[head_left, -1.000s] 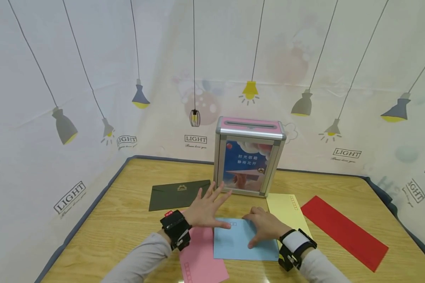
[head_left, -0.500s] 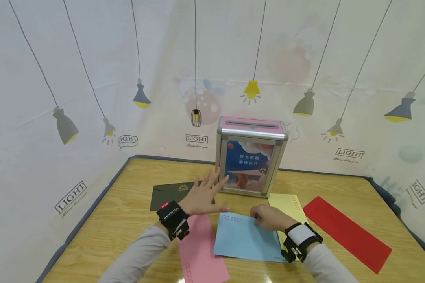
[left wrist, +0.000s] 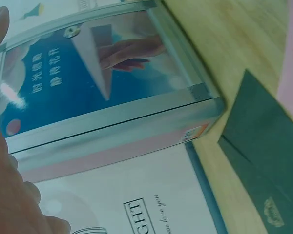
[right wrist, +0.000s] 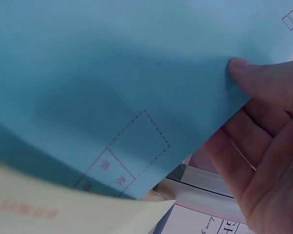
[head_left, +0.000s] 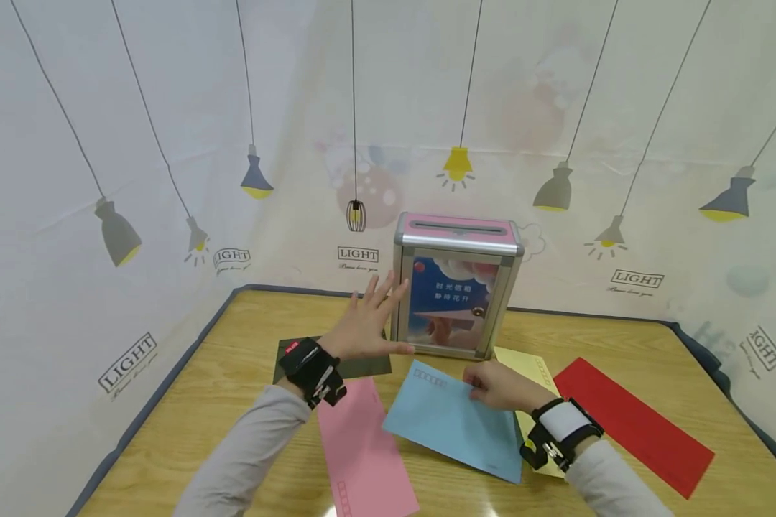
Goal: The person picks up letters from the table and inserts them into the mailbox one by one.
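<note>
My right hand (head_left: 507, 388) pinches the far edge of a light blue envelope (head_left: 453, 420), thumb on its face and fingers behind, as the right wrist view shows. The blue envelope (right wrist: 102, 97) is tilted, its near edge lower. A yellow envelope (head_left: 527, 366) is partly hidden behind it and the hand. My left hand (head_left: 365, 323) holds nothing; its fingers spread in front of the left side of a silver-framed letter box (head_left: 453, 301) with a pink slotted top. Partly covered by that hand is a dark green envelope (left wrist: 263, 156). A pink envelope (head_left: 365, 452) lies nearer me.
A long red envelope (head_left: 634, 424) lies at the right of the wooden table (head_left: 200, 424). Behind the table and along both sides hangs a white cloth (head_left: 284, 86) printed with lamps.
My right hand has pinched the blue envelope's far edge and lifted it, turning it slightly. My left hand has moved away from the blue envelope, forward and up toward the letter box.
</note>
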A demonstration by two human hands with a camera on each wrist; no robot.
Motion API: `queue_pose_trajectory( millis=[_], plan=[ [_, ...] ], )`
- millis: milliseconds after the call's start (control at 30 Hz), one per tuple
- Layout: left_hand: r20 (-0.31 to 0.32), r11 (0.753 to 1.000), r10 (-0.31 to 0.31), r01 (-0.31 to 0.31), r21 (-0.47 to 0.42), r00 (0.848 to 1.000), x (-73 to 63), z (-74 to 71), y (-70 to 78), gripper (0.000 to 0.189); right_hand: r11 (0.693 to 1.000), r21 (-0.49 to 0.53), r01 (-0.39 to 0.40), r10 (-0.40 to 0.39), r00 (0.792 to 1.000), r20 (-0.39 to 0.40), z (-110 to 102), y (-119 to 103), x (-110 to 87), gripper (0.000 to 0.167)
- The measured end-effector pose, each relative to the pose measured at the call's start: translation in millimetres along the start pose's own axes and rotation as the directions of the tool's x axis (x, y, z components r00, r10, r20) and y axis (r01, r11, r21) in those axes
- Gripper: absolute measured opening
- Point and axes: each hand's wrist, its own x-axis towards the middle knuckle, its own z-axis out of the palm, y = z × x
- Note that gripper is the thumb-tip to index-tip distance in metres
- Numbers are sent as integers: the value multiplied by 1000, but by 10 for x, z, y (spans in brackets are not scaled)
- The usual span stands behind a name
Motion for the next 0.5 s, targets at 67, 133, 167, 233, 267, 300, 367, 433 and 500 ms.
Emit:
queue_pose_trajectory(
  millis=[67, 133, 167, 233, 267, 300, 367, 433, 500],
  plan=[
    [-24, 1000, 1, -1, -5, 1000, 20, -62, -4, 113, 1000, 16, 4, -4, 1000, -11, -29, -11, -3, 8],
    [-40, 1000, -2, 2, -6, 999, 39, -122, -6, 113, 999, 36, -2, 3, 1000, -17, -51, -17, -10, 8],
    [-44, 1000, -5, 5, -7, 999, 51, -150, -8, 113, 999, 39, -5, 5, 1000, -18, -59, -17, -13, 8],
    [-53, 1000, -9, 8, -19, 999, 79, -206, -7, 112, 998, 61, -9, 10, 1000, -20, -75, -23, -21, 8],
    [-54, 1000, -13, 12, -23, 998, 96, -232, -8, 112, 997, 72, -9, 10, 1000, -22, -81, -30, -26, 7],
    [-58, 1000, -15, 14, -26, 998, 116, -255, -9, 113, 996, 83, -9, 11, 1000, -24, -89, -36, -29, 7],
    [-64, 999, -18, 16, -33, 998, 156, -301, -10, 114, 995, 99, 2, 1, 999, -33, -104, -54, -37, 6],
    [-74, 999, -15, 13, -37, 997, 197, -347, -8, 115, 994, 110, 18, -12, 998, -53, -121, -73, -46, 6],
    [-87, 999, -11, 7, -46, 996, 239, -391, -7, 116, 994, 103, 26, -18, 997, -80, -136, -80, -55, 6]
  ],
)
